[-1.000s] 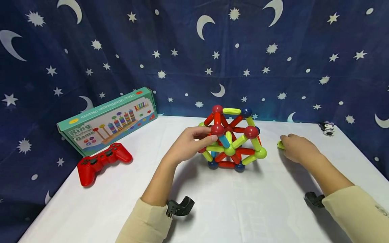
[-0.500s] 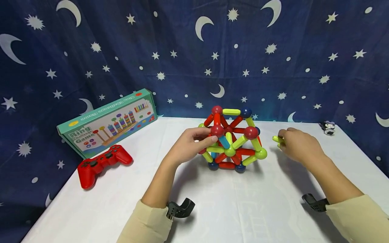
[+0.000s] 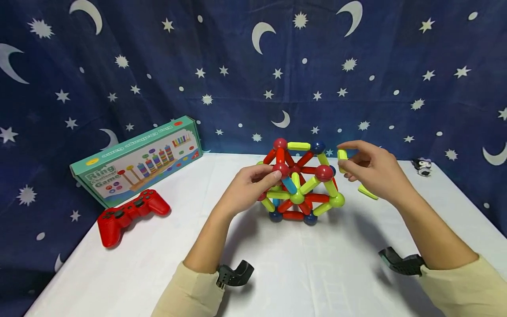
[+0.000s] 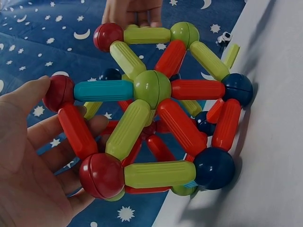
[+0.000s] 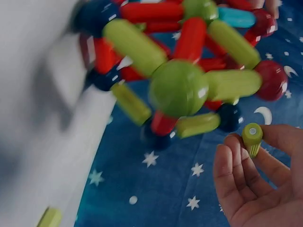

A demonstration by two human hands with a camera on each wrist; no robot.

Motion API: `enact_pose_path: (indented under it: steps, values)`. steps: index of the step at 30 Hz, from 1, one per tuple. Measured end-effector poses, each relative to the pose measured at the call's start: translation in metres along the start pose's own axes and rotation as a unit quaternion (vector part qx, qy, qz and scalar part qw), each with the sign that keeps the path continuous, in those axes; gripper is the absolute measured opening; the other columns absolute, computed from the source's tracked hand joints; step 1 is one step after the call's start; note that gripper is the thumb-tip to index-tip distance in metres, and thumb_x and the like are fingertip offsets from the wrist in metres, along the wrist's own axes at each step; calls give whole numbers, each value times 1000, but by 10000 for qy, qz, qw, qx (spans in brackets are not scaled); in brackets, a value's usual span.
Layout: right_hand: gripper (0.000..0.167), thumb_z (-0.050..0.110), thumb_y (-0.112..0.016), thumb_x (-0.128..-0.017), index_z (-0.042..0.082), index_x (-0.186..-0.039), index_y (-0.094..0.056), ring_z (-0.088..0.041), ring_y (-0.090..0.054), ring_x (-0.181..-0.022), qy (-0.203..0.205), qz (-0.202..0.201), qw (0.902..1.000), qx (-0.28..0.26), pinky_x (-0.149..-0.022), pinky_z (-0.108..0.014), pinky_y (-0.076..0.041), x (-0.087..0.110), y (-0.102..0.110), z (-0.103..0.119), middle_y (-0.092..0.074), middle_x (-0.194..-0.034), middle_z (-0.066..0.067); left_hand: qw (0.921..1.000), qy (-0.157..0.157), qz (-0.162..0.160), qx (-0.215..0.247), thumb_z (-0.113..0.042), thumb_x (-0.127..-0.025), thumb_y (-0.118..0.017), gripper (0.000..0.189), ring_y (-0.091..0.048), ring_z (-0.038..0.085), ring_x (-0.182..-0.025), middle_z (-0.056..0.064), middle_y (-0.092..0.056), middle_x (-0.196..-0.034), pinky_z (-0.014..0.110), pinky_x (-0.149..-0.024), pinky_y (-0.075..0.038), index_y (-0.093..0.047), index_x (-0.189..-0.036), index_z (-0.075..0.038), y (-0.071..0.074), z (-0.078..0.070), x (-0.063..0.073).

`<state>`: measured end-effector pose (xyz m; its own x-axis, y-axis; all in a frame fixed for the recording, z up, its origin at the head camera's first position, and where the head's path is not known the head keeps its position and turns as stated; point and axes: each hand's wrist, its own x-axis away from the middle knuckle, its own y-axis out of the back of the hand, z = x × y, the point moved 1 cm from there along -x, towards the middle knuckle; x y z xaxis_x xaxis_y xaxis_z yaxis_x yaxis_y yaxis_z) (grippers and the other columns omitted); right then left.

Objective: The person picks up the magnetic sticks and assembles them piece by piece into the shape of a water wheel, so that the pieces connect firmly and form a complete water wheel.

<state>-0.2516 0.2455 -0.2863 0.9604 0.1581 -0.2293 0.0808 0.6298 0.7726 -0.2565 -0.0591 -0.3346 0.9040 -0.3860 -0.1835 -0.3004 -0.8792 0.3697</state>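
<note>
A cage-like structure of magnetic rods and balls [image 3: 297, 197] stands on the white table, made of red, yellow-green and blue rods with red, navy and green balls. My left hand [image 3: 245, 189] holds it at a red ball [image 3: 281, 170] on its near left side, thumb on the ball and fingers behind. Right of the structure, my right hand [image 3: 376, 169] pinches a short yellow-green magnetic rod [image 3: 342, 160] upright between thumb and forefinger, raised above the table. In the right wrist view the held rod [image 5: 252, 137] shows its round end, apart from the structure.
Another yellow-green rod [image 3: 368, 192] lies on the table below my right hand. A Ring Challenge Game box [image 3: 138, 160] and a red game controller [image 3: 134, 215] are at the left. A small black-and-white figurine [image 3: 424, 167] sits at the back right. A starry curtain [image 3: 229, 119] hangs behind.
My right hand has picked up a yellow-green rod from the table, lifted it and brought it left towards the structure. The other rod is uncovered. My left hand has kept its hold.
</note>
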Motion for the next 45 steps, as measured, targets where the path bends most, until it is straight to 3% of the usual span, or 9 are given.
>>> enact_pose_path:
  steps: [5,10,15,20,26,32,36,41,45]
  values:
    - [48,36,-65,-102,13,-143,-58,-14,-73,-74,-188,-268,9964,-788,-71,-21,-58,-3,-7,14,-74,-99,-15,9999,68,-71,23,-37,-102,-63,36,-67,20,-105,4,-74,-113,38,-92,-56,-72,-127,-13,3,1,2]
    - [49,41,-65,-102,16,-143,-58,-14,-73,-76,-301,-456,9938,-973,-72,-20,-58,-9,-13,26,-74,-107,-18,9999,1,-87,83,-35,-102,-63,35,-68,20,-105,7,-75,-112,38,-93,-56,-73,-127,-13,3,2,3]
    - [51,44,-63,-102,16,-144,-58,-18,-71,-79,-328,-207,9945,-978,-73,-27,-57,-14,-19,34,-72,-111,-18,9998,18,-123,121,-35,-102,-63,34,-67,21,-103,8,-75,-110,38,-90,-56,-73,-125,-12,4,2,4]
    - [51,43,-62,-103,15,-146,-58,-22,-69,-84,-417,142,9951,-888,-73,-27,-58,-17,-23,36,-71,-110,-18,9999,48,-115,92,-36,-102,-63,34,-67,21,-104,6,-75,-109,38,-90,-57,-73,-125,-13,5,4,4]
    - [43,39,-59,-104,19,-141,-64,-28,-68,-92,-532,562,9935,-831,-77,-31,-58,-21,-24,35,-70,-119,-18,9999,35,-96,99,-35,-102,-63,33,-66,22,-102,6,-74,-108,37,-87,-56,-74,-123,-13,4,5,4]
    - [40,39,-58,-104,18,-137,-67,-30,-65,-103,-688,731,9915,-833,-78,-30,-57,-21,-24,33,-70,-124,-18,9999,53,-69,100,-36,-102,-63,34,-66,22,-103,5,-74,-109,37,-88,-57,-74,-125,-13,3,3,3]
    - [43,42,-56,-105,17,-139,-66,-27,-69,-100,-612,731,9908,-959,-79,-29,-59,-19,-21,29,-69,-125,-18,9999,41,-55,87,-36,-102,-63,34,-66,21,-104,5,-74,-110,38,-89,-57,-74,-125,-13,2,2,2]
    - [44,41,-56,-106,13,-139,-65,-16,-72,-85,-488,320,9907,-1228,-75,-25,-60,-13,-12,12,-73,-113,-15,9999,6,-34,111,-35,-102,-63,34,-66,21,-104,5,-74,-112,37,-90,-56,-74,-125,-13,0,1,1]
    - [41,37,-56,-107,9,-135,-66,-11,-70,-85,-454,64,9930,-1089,-72,-24,-60,-9,-8,-14,-74,-108,-15,9999,-5,-18,101,-35,-102,-63,35,-66,21,-105,5,-74,-113,37,-90,-56,-73,-126,-13,-1,0,0]
